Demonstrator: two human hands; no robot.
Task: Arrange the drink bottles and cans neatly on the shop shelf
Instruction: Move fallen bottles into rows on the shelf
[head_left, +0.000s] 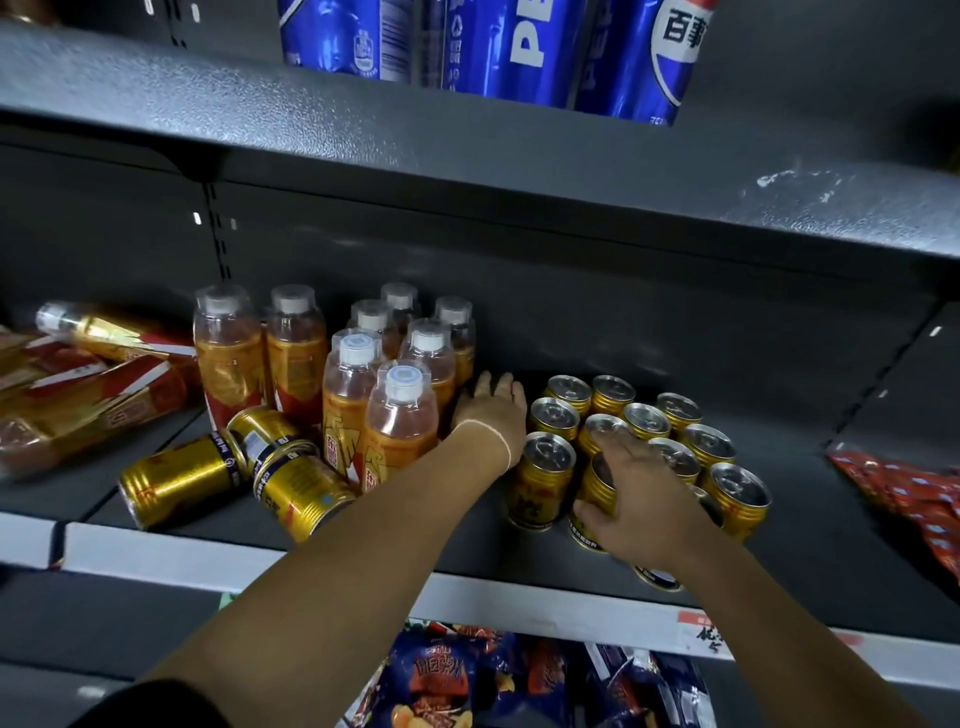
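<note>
Several upright orange drink bottles (400, 415) with white caps stand in a cluster on the dark shelf (810, 561). My left hand (491, 410) reaches behind them, flat against the right side of the cluster. To its right, several gold cans (701, 441) stand upright in rows. My right hand (639, 493) grips one gold can (597, 493) at the front of that group. Three gold cans (182, 480) lie on their sides at the front left. More bottles (104, 332) lie flat at the far left.
Blue cola cans (498, 47) stand on the shelf above. Red packets (914, 493) lie at the right end of the shelf. Snack bags (467, 675) fill the shelf below. A white price strip (260, 561) runs along the front edge.
</note>
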